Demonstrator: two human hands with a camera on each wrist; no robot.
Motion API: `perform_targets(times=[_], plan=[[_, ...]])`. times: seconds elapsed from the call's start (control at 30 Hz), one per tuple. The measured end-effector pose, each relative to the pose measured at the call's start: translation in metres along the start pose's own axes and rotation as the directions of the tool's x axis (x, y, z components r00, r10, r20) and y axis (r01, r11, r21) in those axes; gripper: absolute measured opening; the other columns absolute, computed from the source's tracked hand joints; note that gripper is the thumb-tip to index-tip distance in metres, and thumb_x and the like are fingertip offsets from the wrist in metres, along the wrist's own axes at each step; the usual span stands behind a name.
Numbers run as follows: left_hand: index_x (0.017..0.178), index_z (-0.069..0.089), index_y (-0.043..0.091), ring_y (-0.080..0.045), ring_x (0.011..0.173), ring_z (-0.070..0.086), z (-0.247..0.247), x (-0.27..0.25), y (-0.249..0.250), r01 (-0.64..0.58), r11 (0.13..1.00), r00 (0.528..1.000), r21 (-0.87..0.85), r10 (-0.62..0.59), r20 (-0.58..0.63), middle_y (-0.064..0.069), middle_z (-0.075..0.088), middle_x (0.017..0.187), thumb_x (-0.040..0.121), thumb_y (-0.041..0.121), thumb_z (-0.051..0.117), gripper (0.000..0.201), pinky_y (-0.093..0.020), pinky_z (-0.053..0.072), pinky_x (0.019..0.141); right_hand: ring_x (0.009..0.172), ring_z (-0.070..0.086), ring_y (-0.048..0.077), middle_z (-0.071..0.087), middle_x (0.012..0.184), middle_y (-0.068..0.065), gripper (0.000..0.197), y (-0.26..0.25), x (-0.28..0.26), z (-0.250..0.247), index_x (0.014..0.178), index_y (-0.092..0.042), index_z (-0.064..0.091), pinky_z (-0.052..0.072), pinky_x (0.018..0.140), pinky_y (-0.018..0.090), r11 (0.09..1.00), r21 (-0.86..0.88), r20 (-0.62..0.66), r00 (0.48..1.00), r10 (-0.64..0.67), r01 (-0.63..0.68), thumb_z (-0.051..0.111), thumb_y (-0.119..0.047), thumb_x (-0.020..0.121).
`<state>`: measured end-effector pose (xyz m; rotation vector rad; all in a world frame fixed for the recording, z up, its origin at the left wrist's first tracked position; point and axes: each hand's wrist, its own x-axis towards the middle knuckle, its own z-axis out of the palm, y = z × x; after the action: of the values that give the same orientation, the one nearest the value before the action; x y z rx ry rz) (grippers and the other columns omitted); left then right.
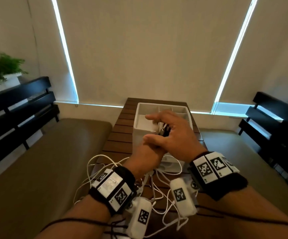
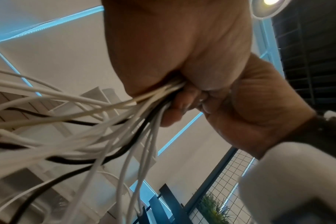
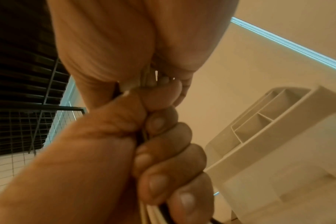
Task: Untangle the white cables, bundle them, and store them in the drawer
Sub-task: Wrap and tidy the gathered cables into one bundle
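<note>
A bundle of white cables (image 1: 160,128) with a black one among them is held up over the white drawer unit (image 1: 137,118). My left hand (image 1: 145,157) grips the bundle from below, its fingers (image 3: 163,166) curled tight round the strands. My right hand (image 1: 174,135) lies over the left. Its lower fingers (image 2: 173,112) curl on the same cables (image 2: 105,115), while its index finger and thumb stick out to the left. The rest of the cables (image 1: 157,183) trail in loose tangled loops on the table below my wrists. The unit's top (image 3: 274,125) is split into compartments.
The unit stands on a narrow wooden slatted table (image 1: 120,131). Brown cushioned benches (image 1: 45,161) with black slatted backs (image 1: 19,100) run along both sides. A potted plant (image 1: 0,66) sits at the far left. Drawn blinds cover the windows ahead.
</note>
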<state>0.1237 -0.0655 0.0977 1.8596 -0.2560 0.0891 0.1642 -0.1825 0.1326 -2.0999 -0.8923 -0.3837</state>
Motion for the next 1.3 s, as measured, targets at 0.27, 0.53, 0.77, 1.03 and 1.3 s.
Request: perform_targets(times=[0.27, 0.53, 0.77, 1.03, 1.3], plan=[[0.082, 0.055, 0.017, -0.014, 0.05, 0.048, 0.002, 0.004, 0.01, 0.04, 0.995, 0.996, -0.091, -0.033, 0.078, 0.001, 0.053, 0.062, 0.091, -0.008, 0.05, 0.026, -0.029, 0.042, 0.049, 0.094, 0.058, 0.005, 0.063, 0.097, -0.008, 0.005, -0.006, -0.003, -0.007, 0.086, -0.02, 0.065, 0.048, 0.081, 0.024, 0.992, -0.019, 0.006, 0.992, -0.126, 0.126, 0.067, -0.023, 0.084], [0.091, 0.053, 0.02, -0.003, 0.048, 0.051, 0.011, -0.001, 0.007, 0.046, 0.984, 0.999, -0.174, -0.046, 0.006, 0.004, 0.054, 0.067, 0.097, -0.001, 0.048, 0.022, -0.019, 0.04, 0.045, 0.094, 0.057, 0.007, 0.064, 0.098, -0.002, 0.011, 0.002, -0.014, 0.002, 0.092, -0.015, 0.068, 0.048, 0.082, 0.03, 0.994, -0.04, 0.02, 0.994, -0.104, 0.105, 0.062, -0.024, 0.089], [0.102, 0.051, 0.017, -0.003, 0.065, 0.055, 0.009, -0.004, 0.006, 0.083, 0.992, 0.997, -0.095, -0.082, 0.017, 0.007, 0.053, 0.082, 0.096, -0.002, 0.051, 0.02, -0.01, 0.047, 0.051, 0.12, 0.044, -0.007, 0.055, 0.134, -0.014, 0.033, 0.001, -0.014, 0.003, 0.111, -0.024, 0.07, 0.038, 0.102, 0.024, 0.996, -0.048, 0.083, 0.994, -0.067, 0.071, 0.045, -0.039, 0.094], [0.076, 0.053, 0.022, 0.002, 0.048, 0.052, 0.014, -0.012, 0.001, 0.014, 0.997, 0.998, -0.073, -0.011, 0.054, 0.009, 0.055, 0.065, 0.094, -0.002, 0.053, 0.03, -0.022, 0.04, 0.051, 0.146, 0.01, 0.008, 0.016, 0.158, -0.013, 0.067, -0.003, -0.021, -0.01, 0.147, -0.04, 0.025, 0.015, 0.117, 0.048, 0.994, -0.105, 0.272, 0.962, -0.003, 0.033, 0.049, -0.058, 0.087], [0.128, 0.051, 0.015, 0.019, 0.049, 0.051, 0.023, -0.018, -0.004, 0.078, 0.991, 0.997, -0.108, -0.075, 0.031, 0.016, 0.044, 0.082, 0.096, -0.005, 0.049, 0.038, -0.006, 0.043, 0.048, 0.134, 0.038, 0.007, 0.046, 0.145, -0.01, 0.054, -0.002, -0.026, -0.006, 0.136, -0.029, 0.051, 0.033, 0.111, 0.04, 0.984, -0.178, 0.245, 0.969, 0.022, 0.023, 0.048, -0.057, 0.089]])
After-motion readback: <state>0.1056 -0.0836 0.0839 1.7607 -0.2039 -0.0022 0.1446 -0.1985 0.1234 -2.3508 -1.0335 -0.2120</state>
